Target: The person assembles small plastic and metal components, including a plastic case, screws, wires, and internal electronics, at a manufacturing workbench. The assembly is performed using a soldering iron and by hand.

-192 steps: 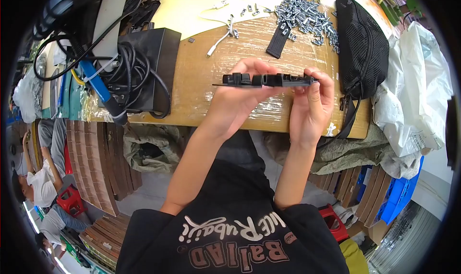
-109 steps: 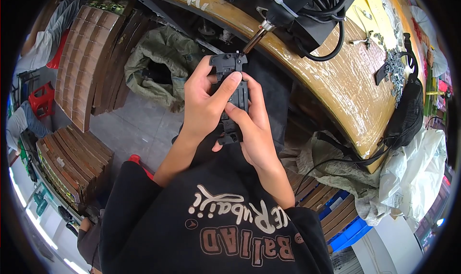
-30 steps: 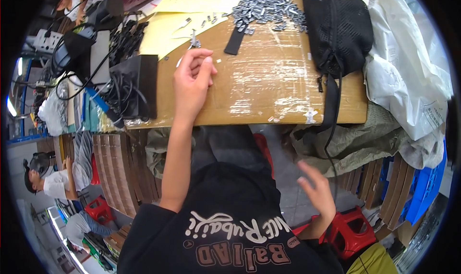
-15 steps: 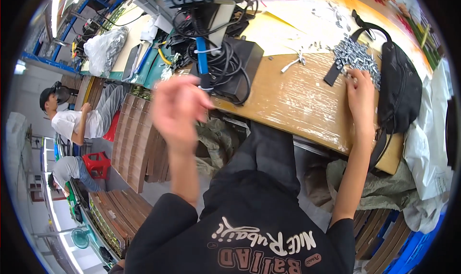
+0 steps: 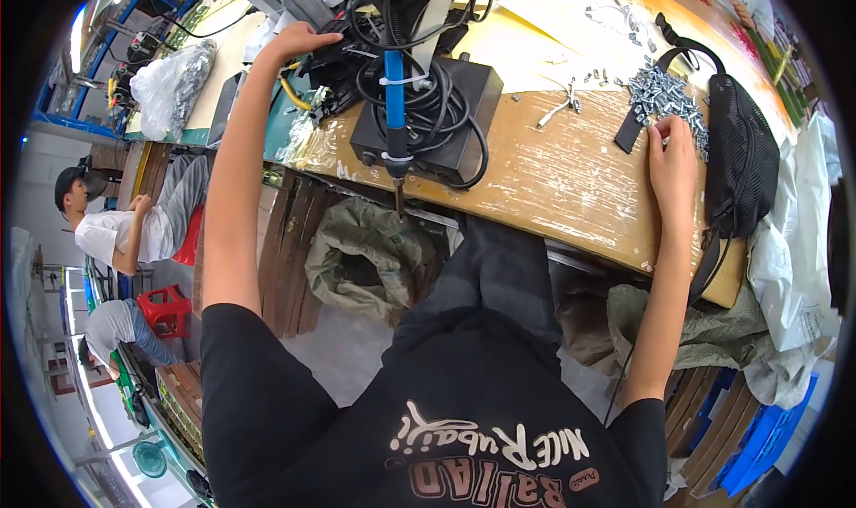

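Note:
My left hand (image 5: pixel 299 41) reaches to the far left of the bench, over a heap of black parts (image 5: pixel 337 82). One digit stretches out to the right; the other fingers are partly hidden, and I see nothing held. On the right, my right hand (image 5: pixel 673 144) rests at the near edge of a pile of small silvery metal pieces (image 5: pixel 662 94). Its fingers are bent together, and whatever is between them is hidden. Beside those fingertips lies a short flat black strip (image 5: pixel 628 134). A corded tool with a blue grip (image 5: pixel 395 94) hangs tip down between my hands, in front of a black box (image 5: pixel 477 94).
A black bag with a strap (image 5: pixel 742 160) lies right of the metal pile. A white cable piece (image 5: pixel 557 109) sits mid-bench. A clear plastic bag (image 5: pixel 174 85) stands at left. Below the bench edge is an open green sack (image 5: pixel 343 241). Two people are at the far left.
My left hand has moved away and left, from in front of the black box to the black parts. My right hand stays by the metal pile. The hanging tool now shows down to its tip.

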The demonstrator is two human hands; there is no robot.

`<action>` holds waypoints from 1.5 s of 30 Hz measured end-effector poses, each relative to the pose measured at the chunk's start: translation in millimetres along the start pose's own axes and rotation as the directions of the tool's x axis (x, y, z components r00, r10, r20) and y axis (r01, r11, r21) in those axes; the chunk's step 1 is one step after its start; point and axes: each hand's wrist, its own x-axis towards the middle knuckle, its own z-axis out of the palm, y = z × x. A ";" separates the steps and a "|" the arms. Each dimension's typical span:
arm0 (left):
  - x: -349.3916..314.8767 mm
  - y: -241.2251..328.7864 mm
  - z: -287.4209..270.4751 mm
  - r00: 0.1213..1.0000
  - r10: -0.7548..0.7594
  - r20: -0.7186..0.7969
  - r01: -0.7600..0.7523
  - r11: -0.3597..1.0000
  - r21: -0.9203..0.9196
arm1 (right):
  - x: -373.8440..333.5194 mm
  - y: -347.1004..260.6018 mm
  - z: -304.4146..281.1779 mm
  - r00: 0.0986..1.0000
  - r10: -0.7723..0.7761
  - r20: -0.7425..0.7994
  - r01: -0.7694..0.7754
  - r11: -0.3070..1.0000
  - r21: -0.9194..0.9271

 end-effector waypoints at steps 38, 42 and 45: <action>-237.7 326.5 109.2 0.863 0.463 -0.203 -0.178 -0.097 -0.979 | -32.7 -7.3 -37.8 0.959 0.268 0.094 -0.108 0.038 0.993; -237.7 323.0 108.2 0.865 0.446 -0.228 -0.198 -0.115 -0.974 | -32.8 -8.5 -41.8 0.968 0.222 0.115 -0.106 -0.054 0.993; -237.4 322.3 109.7 0.865 0.443 -0.236 -0.205 -0.117 -0.972 | -33.6 -6.0 -40.9 0.970 0.220 0.101 -0.088 -0.069 0.994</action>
